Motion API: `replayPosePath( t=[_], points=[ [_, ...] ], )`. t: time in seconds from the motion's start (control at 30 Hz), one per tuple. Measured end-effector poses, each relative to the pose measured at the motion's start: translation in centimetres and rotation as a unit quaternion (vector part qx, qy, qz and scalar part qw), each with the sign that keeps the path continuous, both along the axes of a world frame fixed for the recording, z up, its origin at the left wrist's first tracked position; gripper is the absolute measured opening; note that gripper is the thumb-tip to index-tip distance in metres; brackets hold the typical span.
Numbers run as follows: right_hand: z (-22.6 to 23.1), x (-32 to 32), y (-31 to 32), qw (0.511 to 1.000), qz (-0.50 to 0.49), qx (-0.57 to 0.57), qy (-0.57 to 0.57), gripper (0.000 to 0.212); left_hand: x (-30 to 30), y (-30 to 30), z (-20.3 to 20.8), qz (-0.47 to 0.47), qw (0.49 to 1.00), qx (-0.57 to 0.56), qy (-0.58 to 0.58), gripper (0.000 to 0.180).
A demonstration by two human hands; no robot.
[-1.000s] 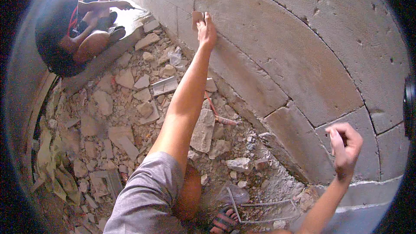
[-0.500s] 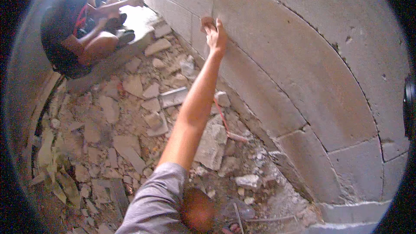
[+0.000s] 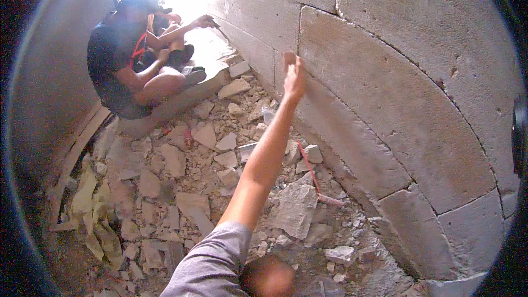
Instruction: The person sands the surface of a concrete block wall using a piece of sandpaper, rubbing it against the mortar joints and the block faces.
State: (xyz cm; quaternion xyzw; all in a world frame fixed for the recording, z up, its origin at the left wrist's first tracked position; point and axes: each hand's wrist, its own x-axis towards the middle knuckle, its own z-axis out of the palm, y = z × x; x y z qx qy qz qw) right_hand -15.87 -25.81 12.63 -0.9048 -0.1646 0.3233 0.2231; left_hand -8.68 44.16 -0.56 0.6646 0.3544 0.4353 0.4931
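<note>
My left arm, in a grey sleeve, reaches forward across the rubble to the low block wall point(image 3: 396, 93) on the right. At its end my left hand point(image 3: 295, 80) is closed on a small reddish-brown flat pad point(image 3: 289, 59), whose exact kind is too small to make out. The pad lies at the wall's face, close to a joint between blocks. My fingers point away from me, up along the wall. A blurred rounded skin-coloured shape point(image 3: 268, 276) beside my sleeve looks like a knee. My right hand is out of view.
Broken stone and rubble point(image 3: 176, 159) cover the floor, with a pale crumpled cloth point(image 3: 99, 214) at left and a red strip point(image 3: 309, 169) near the wall's foot. At the far left another person point(image 3: 118, 49) sits holding a thin dark-handled tool point(image 3: 218, 25) toward the wall.
The whole view has shifted, so wall, rubble and person appear lower and further right. My left hand stays by nearly the same spot on the wall, its fingers now closer together.
</note>
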Motion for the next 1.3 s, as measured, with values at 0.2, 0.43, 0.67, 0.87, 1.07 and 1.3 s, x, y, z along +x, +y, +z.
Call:
replayPosePath(
  t=[0.2, 0.43, 0.67, 0.87, 1.07, 1.3],
  points=[
    [0.9, -0.3, 2.8, 0.996, 0.067, -0.014, -0.061, 0.022, 1.9, -6.5, -4.8, -0.003, 0.976, 0.213, 0.052, 0.072],
    [0.5, -0.7, 2.8, 0.998, 0.052, 0.032, -0.025, 0.023, 4.2, -8.5, -1.9, 0.045, 0.995, 0.039, -0.074, 0.081],
    [0.4, -0.2, 1.7, 1.000, 0.004, 0.009, 0.010, 0.026, 2.9, 0.6, -0.4, 0.011, 0.977, -0.063, -0.205, 0.086],
    [1.2, -0.8, -0.3, 0.999, -0.038, -0.003, 0.014, 0.027, 1.7, 4.3, 2.4, -0.011, 0.960, -0.241, -0.141, 0.096],
    [2.2, -2.2, -2.7, 0.992, -0.127, -0.013, 0.020, 0.028, 3.5, 6.8, 0.9, 0.096, 0.969, -0.146, -0.174, 0.098],
    [2.9, -2.1, -3.8, 0.995, -0.102, 0.012, -0.013, 0.030, 1.7, 2.5, 1.1, 0.109, 0.989, -0.097, -0.036, 0.087]
  ],
)
